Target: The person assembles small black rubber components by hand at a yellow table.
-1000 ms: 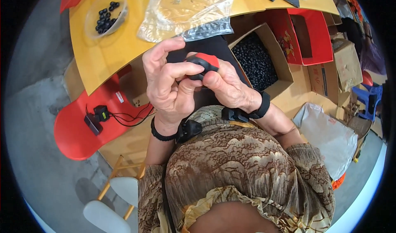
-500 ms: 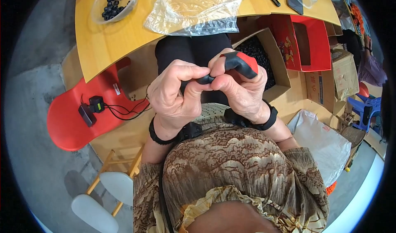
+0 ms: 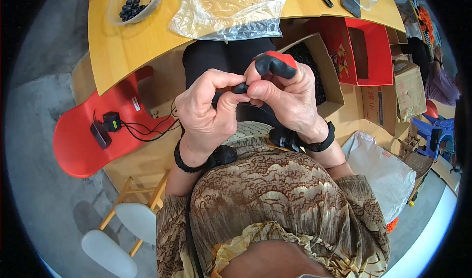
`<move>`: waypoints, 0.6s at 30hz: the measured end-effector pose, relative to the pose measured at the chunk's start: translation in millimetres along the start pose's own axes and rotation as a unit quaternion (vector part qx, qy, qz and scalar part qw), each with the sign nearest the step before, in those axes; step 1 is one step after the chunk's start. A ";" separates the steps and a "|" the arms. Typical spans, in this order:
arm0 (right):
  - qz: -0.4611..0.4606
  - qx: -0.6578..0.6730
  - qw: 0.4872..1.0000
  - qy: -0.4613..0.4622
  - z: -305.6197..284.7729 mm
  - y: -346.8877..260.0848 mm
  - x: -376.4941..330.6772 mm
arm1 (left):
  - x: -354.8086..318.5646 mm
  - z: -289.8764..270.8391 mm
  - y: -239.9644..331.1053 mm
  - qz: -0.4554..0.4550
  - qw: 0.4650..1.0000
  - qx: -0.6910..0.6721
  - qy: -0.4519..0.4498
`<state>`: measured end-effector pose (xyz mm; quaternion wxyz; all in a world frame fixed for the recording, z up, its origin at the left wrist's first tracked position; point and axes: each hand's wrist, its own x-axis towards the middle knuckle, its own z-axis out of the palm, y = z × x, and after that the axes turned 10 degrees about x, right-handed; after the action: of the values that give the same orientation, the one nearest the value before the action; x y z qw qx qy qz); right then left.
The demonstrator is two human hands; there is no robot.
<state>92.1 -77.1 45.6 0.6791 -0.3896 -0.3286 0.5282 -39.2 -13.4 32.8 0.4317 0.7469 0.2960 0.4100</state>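
Observation:
Between my two hands, above my lap, is a small black rounded piece [image 3: 240, 88]. My left hand [image 3: 209, 110] pinches it between thumb and forefinger from the left. From the right, the thumb and a fingertip of my right hand [image 3: 287, 98] press at it. My fingers hide part of the piece, so its full shape cannot be made out. A black and red finger cover [image 3: 276, 65] wraps a bent finger of my right hand. On the table, a clear plastic bowl [image 3: 155, 3] holds several small round black pieces [image 3: 130, 7].
A clear plastic bag [image 3: 228, 12] lies on the yellow table [image 3: 123, 49]. Under the table edge are an open carton [image 3: 330, 74] of dark bits and a red box [image 3: 373, 54]. A red chair [image 3: 78, 140] at left bears black devices and cables. Another person [image 3: 442, 83] is at far right.
My right hand has tilted, and its covered finger has moved up and left. The black piece stays pinched, a little further up and left. The whole view has shifted slightly.

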 end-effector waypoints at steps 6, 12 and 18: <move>-0.069 -0.065 0.995 0.018 4.3 7.9 1.8 | -3.5 5.7 -4.3 0.007 0.999 0.020 0.027; -0.063 0.015 0.997 0.031 3.4 6.7 3.3 | 3.9 5.4 0.4 -0.026 0.997 -0.070 0.035; -0.020 0.109 0.994 -0.002 -1.5 12.5 5.2 | 7.5 8.1 1.6 0.067 0.996 -0.023 0.044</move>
<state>88.8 -70.6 34.1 0.7276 -0.3051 -0.2782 0.5478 -28.3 -11.5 34.6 0.4066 0.7361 0.2543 0.4777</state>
